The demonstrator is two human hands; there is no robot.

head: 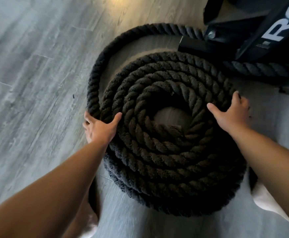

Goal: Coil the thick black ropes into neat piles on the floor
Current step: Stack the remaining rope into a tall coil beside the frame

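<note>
I see the black rope (pixel 171 145) wound in a flat coil on the grey floor (pixel 28 66), mid-view. My left hand (pixel 99 128) grips its left rim, thumb on top, fingers curled round the outer turn. My right hand (pixel 231 112) clamps the right rim likewise. A loose run arcs to the black frame (pixel 253 40), near the coil's far edge. Open floor lies left.

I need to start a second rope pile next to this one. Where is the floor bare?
The widest bare floor lies left of the loose rope loop curving round the coil. A narrower strip runs along the coil's near side. The upper right is crowded with the black equipment base and another rope strand.
</note>
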